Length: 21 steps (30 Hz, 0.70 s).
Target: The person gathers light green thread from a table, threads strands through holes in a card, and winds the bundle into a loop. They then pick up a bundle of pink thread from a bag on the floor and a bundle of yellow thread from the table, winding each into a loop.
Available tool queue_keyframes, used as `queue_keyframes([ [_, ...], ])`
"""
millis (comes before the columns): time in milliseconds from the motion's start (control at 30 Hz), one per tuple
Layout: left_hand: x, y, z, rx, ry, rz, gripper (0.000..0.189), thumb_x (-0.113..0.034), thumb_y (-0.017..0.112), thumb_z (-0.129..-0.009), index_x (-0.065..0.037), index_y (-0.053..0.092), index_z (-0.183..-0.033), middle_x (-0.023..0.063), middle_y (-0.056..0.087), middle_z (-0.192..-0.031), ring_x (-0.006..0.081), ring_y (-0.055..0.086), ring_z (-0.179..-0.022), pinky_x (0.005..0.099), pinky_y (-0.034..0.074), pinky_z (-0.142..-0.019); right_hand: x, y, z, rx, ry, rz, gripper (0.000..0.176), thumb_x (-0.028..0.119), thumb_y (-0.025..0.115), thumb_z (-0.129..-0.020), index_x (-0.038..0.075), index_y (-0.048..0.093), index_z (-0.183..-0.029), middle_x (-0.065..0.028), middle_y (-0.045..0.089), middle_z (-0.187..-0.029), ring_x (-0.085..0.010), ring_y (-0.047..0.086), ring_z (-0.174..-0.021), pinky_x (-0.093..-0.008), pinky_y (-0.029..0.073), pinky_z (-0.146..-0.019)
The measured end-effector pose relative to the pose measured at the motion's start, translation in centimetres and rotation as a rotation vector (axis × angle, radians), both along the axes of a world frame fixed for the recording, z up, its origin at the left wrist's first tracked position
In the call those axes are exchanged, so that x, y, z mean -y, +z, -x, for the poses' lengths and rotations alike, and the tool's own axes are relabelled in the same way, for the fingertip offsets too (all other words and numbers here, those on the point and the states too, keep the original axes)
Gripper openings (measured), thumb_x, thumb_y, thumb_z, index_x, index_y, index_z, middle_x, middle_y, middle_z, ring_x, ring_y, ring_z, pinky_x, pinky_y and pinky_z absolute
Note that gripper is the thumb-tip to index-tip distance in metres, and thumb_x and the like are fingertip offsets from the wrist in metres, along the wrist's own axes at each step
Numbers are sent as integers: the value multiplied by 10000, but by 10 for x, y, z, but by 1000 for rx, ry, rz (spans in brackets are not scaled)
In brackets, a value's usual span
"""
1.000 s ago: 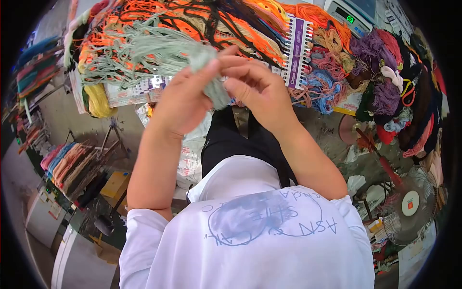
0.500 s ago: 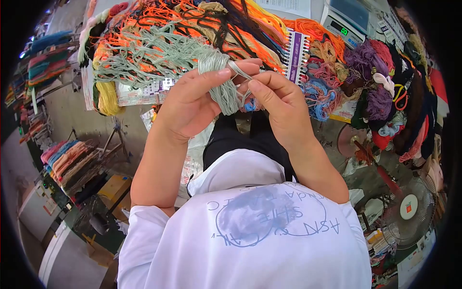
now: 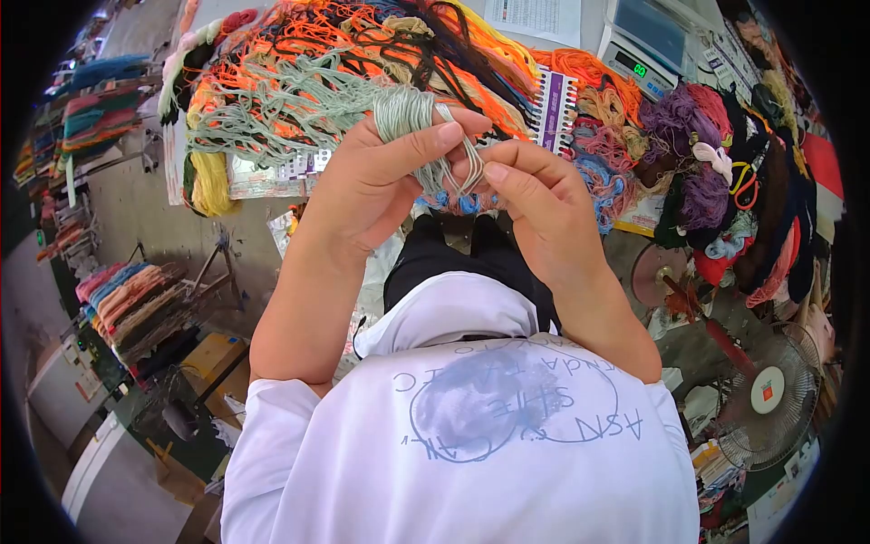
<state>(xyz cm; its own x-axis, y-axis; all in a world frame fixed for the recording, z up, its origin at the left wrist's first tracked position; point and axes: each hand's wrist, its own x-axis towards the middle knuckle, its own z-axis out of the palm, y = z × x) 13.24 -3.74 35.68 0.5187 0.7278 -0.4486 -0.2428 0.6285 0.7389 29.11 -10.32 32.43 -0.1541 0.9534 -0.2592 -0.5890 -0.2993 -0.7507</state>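
Wore a white shirt (image 3: 453, 390) nearest. Held the pale green yarn (image 3: 403, 113) beyond it, above the near side of the table (image 3: 590, 25), with its long axis running crosswise, wound part to the right and loose ends fanned leftward across orange and black yarn (image 3: 331, 45). Bent both elbows outward and slanted both forearms forward and inward, bringing the hands close together. Curled the left hand (image 3: 367, 177) partway round the wound part, thumb on top. Pinched a few looped strands between thumb and forefinger of the right hand (image 3: 539, 195), keeping the other fingers bent. Had a purple-and-white card (image 3: 550, 104) just beyond on the right, and farther off a scale (image 3: 639, 68) and a printed sheet (image 3: 535, 18).
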Motion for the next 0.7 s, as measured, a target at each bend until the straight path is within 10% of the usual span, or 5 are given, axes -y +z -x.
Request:
queue_keyframes([
  [700, -7, 16, 6, -58, -160, -143, 384, -175, 518, -880, 62, 502, -1181, 74, 618, -858, 139, 588, -768, 285, 493, -674, -6, 17, -10, -97, 61, 22, 230, 131, 471, -846, -21, 528, -1009, -77, 604, -900, -126, 569, -817, -262, 435, -734],
])
